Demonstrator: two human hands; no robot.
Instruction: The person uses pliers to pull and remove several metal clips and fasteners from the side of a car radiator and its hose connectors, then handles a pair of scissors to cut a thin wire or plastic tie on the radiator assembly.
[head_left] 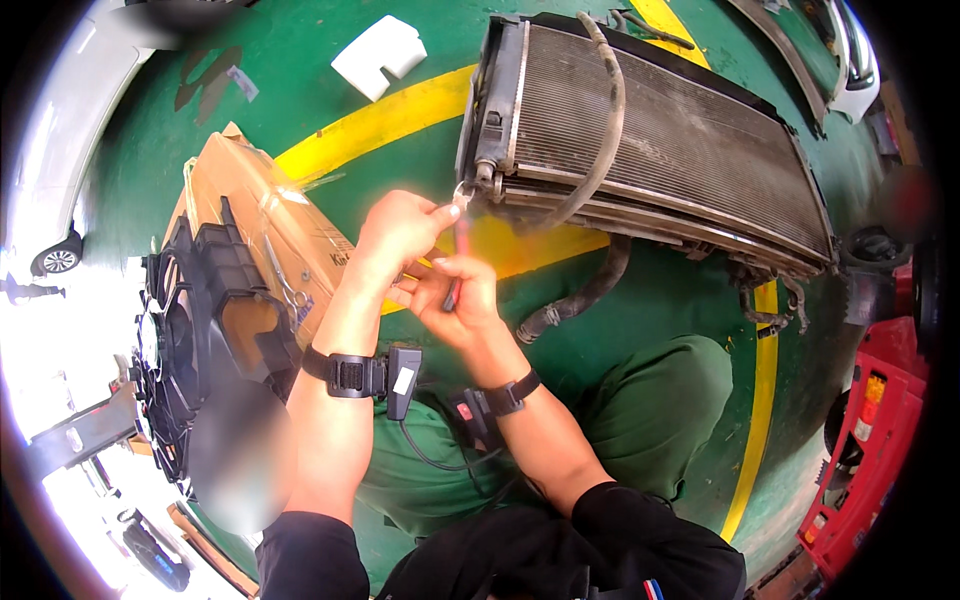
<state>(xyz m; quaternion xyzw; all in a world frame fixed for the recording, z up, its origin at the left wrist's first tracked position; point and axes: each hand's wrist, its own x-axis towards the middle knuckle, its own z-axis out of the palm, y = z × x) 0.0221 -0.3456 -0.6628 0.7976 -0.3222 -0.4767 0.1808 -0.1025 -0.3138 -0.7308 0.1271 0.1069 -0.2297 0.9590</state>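
Observation:
In front of me a hand tool with a red handle point(461, 240) and a bright metal tip reaches the lower left corner of a dusty radiator point(660, 130); its exact kind is hard to make out. My left hand point(397, 232) is closed, with thumb and fingers pinching the tool close to its tip, beside a fitting point(485, 172) on the radiator's side tank. Below it, my right hand point(458, 300) wraps its fingers round the handle's lower end. A grey hose point(606, 130) arches over the radiator core, and a thick dark hose point(585, 300) hangs from its near edge.
At left, a cardboard box point(240, 180) lies with scissors point(290, 285) on it, next to a black fan shroud point(215, 290). A white foam piece point(378, 58) rests on the green floor beyond. Red car bodywork point(870, 440) stands at right, a white car point(75, 130) at far left.

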